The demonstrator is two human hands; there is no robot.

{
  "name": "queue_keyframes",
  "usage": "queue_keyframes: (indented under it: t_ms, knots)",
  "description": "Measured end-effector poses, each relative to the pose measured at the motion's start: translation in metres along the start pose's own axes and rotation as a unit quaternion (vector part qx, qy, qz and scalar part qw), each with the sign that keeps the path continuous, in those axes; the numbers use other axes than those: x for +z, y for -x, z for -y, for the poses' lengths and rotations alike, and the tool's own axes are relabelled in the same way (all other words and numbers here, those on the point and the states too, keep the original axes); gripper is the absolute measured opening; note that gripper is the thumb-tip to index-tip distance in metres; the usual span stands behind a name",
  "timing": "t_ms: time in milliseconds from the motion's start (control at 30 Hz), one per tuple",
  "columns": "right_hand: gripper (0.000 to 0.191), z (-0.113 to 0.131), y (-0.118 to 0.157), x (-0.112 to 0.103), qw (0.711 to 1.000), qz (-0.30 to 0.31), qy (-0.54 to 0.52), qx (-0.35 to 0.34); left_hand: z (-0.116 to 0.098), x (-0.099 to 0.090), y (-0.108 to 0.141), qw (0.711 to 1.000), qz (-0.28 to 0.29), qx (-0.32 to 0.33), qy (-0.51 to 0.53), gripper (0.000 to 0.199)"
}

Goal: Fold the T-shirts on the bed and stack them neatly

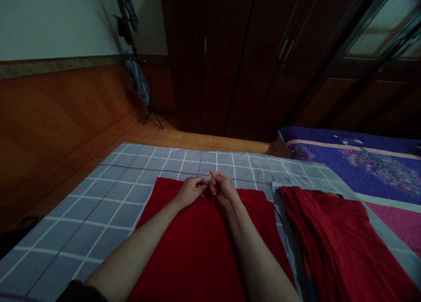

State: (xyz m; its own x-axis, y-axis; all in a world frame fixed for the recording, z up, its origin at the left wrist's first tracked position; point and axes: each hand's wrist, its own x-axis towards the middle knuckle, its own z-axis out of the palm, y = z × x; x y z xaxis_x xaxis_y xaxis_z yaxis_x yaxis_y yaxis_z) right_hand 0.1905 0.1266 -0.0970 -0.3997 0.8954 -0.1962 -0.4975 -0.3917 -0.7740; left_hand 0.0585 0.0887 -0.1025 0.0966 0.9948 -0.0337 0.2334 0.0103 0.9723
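A red cloth [197, 249] lies spread flat on the grey checked bed cover [108, 205], reaching down to the bottom of the view. Over its far edge, my left hand [192, 191] and my right hand [223, 188] are close together, almost touching. The fingers of both hands are curled, thumbs near the fingertips. Whatever they pinch between them is too small and dark to make out. On the right lies a stack of folded red and dark cloths [342, 236], its near end cut off by the frame.
Beyond the bed stand a dark wooden wardrobe [230, 61] and a rack with hanging clothes [138, 80]. A purple flowered cover [378, 161] lies at the right. An orange wall [59, 113] runs along the left.
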Motion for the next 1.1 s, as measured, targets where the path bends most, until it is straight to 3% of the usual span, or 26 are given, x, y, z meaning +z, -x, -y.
queue_keyframes:
  t_ms: [200, 367, 467, 600, 800, 967, 1100]
  knots:
    - [0.027, 0.015, 0.009, 0.010, 0.999, 0.009, -0.023, -0.033, 0.004, 0.007, -0.003, 0.996, -0.071, 0.025, -0.052, 0.011]
    - [0.031, 0.029, 0.012, 0.010, 0.998, 0.007, -0.033, -0.059, 0.005, 0.006, 0.000, 0.996, -0.084, 0.033, -0.009, 0.019]
    - [0.033, 0.019, 0.010, 0.010, 0.999, 0.010, -0.024, -0.031, 0.000, 0.003, 0.003, 0.994, -0.093, 0.050, 0.039, 0.033]
    - [0.030, 0.001, 0.009, 0.012, 1.000, 0.022, -0.011, 0.002, -0.008, 0.002, 0.004, 0.987, -0.113, 0.073, 0.088, 0.031]
    - [0.030, -0.005, 0.008, 0.013, 1.000, 0.023, -0.005, 0.018, -0.011, -0.001, 0.003, 0.984, -0.110, 0.033, 0.138, 0.030]
    - [0.027, -0.007, 0.006, 0.007, 1.000, 0.004, -0.015, -0.007, -0.011, -0.024, 0.000, 0.974, -0.191, 0.002, 0.125, 0.035]
    - [0.025, -0.012, 0.004, 0.005, 1.000, 0.020, 0.000, -0.012, -0.022, -0.078, -0.020, 0.949, -0.312, -0.007, 0.050, 0.033]
